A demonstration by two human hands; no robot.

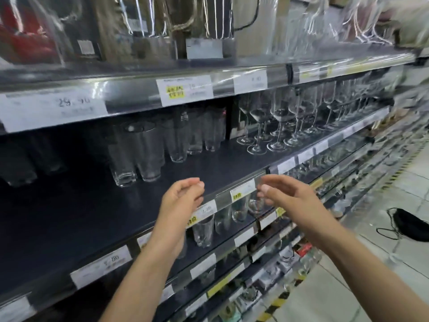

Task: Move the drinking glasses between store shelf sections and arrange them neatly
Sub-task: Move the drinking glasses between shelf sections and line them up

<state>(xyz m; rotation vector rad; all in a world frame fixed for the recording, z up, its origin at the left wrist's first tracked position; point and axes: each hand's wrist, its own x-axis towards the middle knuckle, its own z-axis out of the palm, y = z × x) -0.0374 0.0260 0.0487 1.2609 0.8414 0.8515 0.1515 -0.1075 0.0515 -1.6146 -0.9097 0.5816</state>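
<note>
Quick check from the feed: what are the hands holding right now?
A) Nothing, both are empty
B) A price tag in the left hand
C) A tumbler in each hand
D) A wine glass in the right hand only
A: the left hand and right hand hover empty, fingers loosely curled, in front of the shelf edge, apart from the tumblers.

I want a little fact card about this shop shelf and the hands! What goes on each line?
place: store aisle with shelves of glassware
left hand: empty, fingers curled, in front of the shelf edge
right hand: empty, fingers loosely curled, beside the left one
middle shelf: dark, bare at the front
tall glasses: standing in rows at the back of the middle shelf
wine glasses: upright, to the right of the tall glasses
shelf below: small glasses behind price tags
floor: black bag at the right
</note>
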